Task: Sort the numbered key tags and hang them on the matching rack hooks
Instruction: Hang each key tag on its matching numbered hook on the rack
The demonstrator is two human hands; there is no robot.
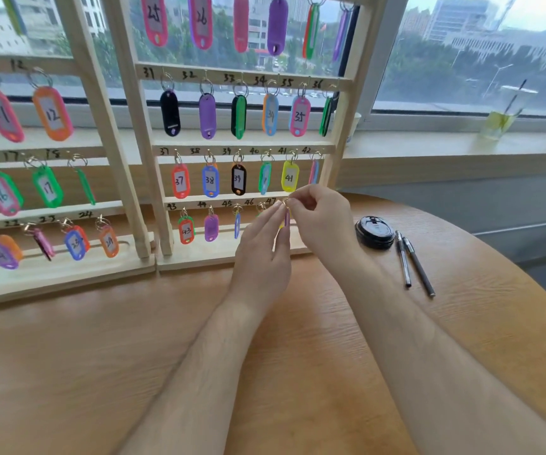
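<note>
Key tag (287, 219) pinched between left hand (262, 254) and right hand (321, 221).

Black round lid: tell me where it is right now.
In the head view the black round lid lies on the table, right of the right hand and just left of the two pens.

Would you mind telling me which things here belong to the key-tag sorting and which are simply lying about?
Job: purple key tag, pinched by left hand and right hand; wooden racks; hung tags.
Lying about: two pens; black round case; iced drink cup on the windowsill.
</note>
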